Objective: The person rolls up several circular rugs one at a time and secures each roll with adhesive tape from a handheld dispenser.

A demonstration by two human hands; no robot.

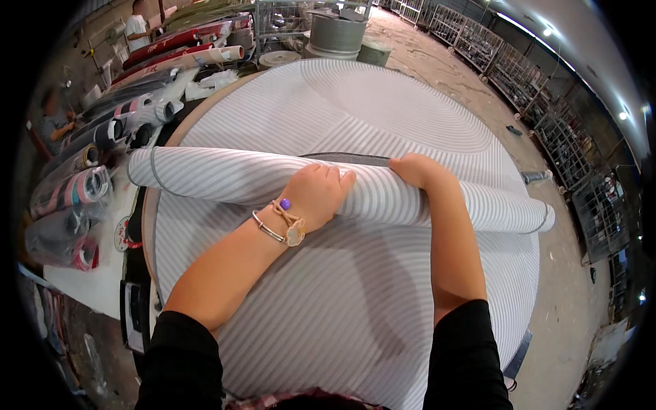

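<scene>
A grey-and-white striped rug roll (232, 174) lies crosswise on a large flat rug (307, 321) with the same curved stripes. Dark edging (355, 158) shows along the roll's far side, between my hands. My left hand (318, 195), with bracelets at its wrist, is closed over the middle of the roll from the near side. To its right my right hand (422, 171) grips the roll's top and far side, its fingers bent over beyond the edging. The fingertips of the right hand are mostly hidden behind the roll.
Plastic-wrapped rolls (68, 198) lie along a white table at left. Two people, one standing (138, 31) and one partly hidden (55, 126), are beyond. A metal drum (335, 34) stands behind the rugs. Wire cage carts (567, 143) line the right side beyond the floor.
</scene>
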